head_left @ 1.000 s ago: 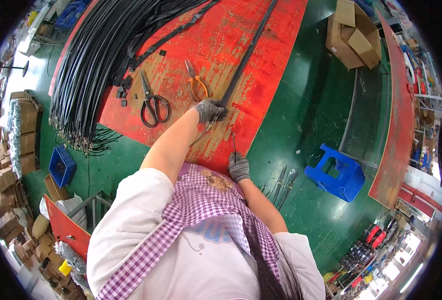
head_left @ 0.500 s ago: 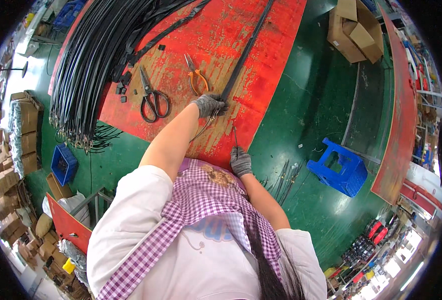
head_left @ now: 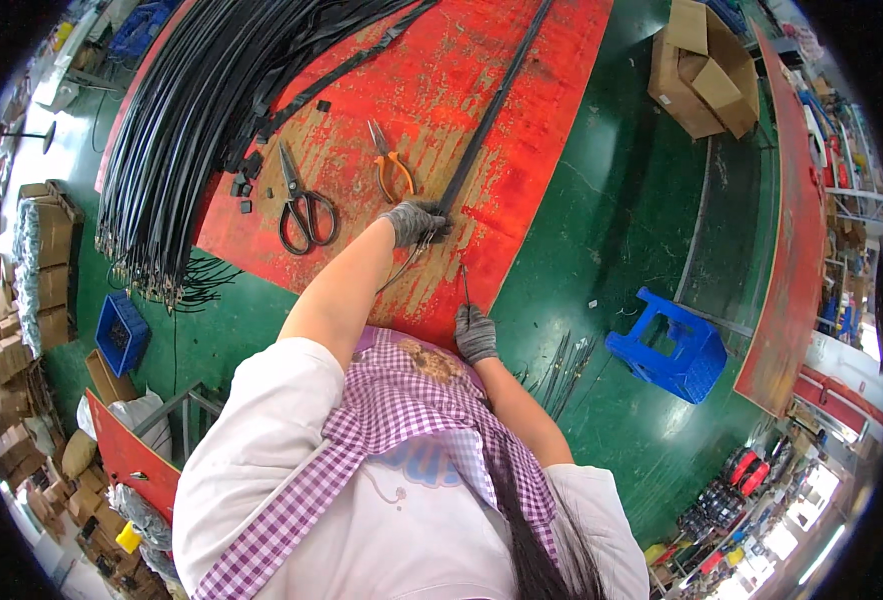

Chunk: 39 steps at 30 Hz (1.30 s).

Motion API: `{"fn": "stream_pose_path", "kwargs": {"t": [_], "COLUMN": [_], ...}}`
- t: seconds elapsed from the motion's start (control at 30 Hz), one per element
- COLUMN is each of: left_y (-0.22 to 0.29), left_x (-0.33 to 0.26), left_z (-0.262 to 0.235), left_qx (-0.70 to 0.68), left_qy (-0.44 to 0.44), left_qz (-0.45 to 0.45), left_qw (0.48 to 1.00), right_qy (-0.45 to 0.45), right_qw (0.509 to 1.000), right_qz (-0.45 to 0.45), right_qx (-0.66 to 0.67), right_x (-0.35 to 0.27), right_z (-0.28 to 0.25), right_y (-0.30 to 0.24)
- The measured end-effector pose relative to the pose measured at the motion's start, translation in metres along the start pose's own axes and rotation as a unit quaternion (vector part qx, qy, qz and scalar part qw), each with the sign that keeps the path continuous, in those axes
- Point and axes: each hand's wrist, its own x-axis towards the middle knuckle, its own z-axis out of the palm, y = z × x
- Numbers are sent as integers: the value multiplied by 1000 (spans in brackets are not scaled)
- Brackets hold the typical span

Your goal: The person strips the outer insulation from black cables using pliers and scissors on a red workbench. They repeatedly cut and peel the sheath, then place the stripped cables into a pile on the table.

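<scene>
A long flat black strap or sleeve [head_left: 497,105] runs down the red worktable [head_left: 552,140] toward me. My left hand [head_left: 419,223], in a grey glove, is closed around its near end. Thin dark wires or cords [head_left: 402,268] hang below that hand. At the table's near edge my right hand [head_left: 476,334], also gloved, pinches a thin dark rod or stiff wire [head_left: 466,285] that points up toward the strap, its tip apart from my left hand. Orange-handled pliers [head_left: 393,165] and black-handled scissors [head_left: 307,208] lie left of my left hand.
A thick bundle of black straps [head_left: 182,130] covers the table's left side, beside small black pieces [head_left: 247,170]. On the green floor to the right are a blue plastic stool [head_left: 697,355], thin dark strips [head_left: 567,370] and an opened carton [head_left: 697,85]. A blue crate [head_left: 122,335] stands left.
The whole view has shifted slightly, so the table and tools appear a little lower. Both hands keep their holds, with hardly any movement against the table.
</scene>
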Motion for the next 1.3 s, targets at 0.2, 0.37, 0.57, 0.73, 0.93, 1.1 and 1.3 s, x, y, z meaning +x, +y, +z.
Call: {"fn": "stream_pose_path", "kwargs": {"t": [0.2,0.37,0.57,0.73,0.93,1.1,1.3], "left_y": [1,1,0,2,3,-4,-5], "left_x": [-1,1,3,0,-1,7,8], "left_z": [0,0,-2,0,0,-9,-15], "left_qx": [-20,-13,-10,-39,-38,-35,24], "left_qy": [6,2,1,6,0,-25,-74], "left_qz": [-3,-5,-6,-17,-18,3,24], "left_qw": [1000,1000,1000,999,999,999,997], "right_qy": [24,-33,-35,-17,3,7,109], "right_qw": [997,989,986,967,971,991,990], "right_qz": [-64,-94,-110,-175,-172,-101,-94], "right_qx": [-41,-108,-124,-182,-165,-93,10], "right_x": [-1,0,1,0,-1,-3,-3], "right_z": [-2,-1,6,1,-8,-10,-10], "right_y": [-1,5,12,9,0,-6,-11]}}
